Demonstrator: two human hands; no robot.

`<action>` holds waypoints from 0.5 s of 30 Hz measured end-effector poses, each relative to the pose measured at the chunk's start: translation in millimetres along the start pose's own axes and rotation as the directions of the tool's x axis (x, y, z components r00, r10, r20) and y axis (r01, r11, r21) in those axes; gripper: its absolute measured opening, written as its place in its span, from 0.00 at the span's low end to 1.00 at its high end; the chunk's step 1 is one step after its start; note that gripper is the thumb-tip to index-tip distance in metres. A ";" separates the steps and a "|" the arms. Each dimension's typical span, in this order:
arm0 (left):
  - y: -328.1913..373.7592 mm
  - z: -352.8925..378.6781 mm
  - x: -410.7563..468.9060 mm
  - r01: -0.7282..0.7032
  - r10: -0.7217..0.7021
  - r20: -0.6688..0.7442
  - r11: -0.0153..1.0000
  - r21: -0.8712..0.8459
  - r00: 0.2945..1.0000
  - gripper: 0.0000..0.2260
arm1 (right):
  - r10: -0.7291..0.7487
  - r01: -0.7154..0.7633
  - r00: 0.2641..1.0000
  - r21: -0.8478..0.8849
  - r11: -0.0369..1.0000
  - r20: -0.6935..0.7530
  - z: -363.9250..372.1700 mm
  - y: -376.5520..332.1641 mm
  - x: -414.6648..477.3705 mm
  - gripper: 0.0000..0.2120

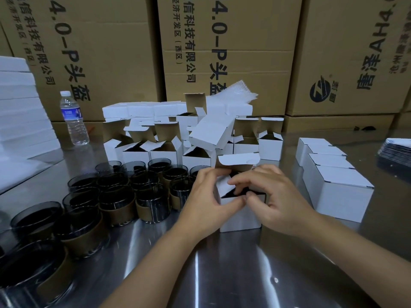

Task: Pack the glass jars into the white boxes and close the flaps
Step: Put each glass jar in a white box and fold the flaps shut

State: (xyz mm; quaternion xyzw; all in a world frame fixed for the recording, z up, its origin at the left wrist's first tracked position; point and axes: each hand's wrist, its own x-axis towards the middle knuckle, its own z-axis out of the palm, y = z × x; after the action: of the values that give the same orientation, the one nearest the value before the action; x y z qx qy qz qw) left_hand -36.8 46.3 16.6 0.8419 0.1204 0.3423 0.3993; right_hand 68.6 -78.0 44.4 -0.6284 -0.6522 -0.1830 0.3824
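Both my forearms reach in from below and meet at the white box (241, 216), which stands upright on the steel table (222, 276). My left hand (206, 196) wraps the box's left side, fingers curled up over the top edge, thumb lying along the front rim. My right hand (275, 196) grasps it from the right, wrist bent, fingers curled over the opening and pressing a side flap inward, thumb tip meeting my left thumb at the front edge. The lid flap (238, 162) stands up at the box's far side; the opening looks dark, and I cannot tell what is inside. The glass jars (115, 196) cluster to the left of the box, open boxes (160, 150) behind it, closed boxes (333, 187) to its right.
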 end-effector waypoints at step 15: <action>2.6 -2.2 0.5 0.056 -0.055 0.012 0.991 -0.125 0.998 0.19 | 0.113 -0.128 0.983 -0.099 0.987 -0.144 -13.0 19.2 7.1 0.17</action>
State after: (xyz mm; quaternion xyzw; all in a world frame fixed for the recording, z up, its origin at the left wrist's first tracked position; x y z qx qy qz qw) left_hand -38.1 46.1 19.8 0.8129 0.1205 0.3346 0.4613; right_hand 91.1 -79.8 53.2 -0.6723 -0.5741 -0.2375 0.4025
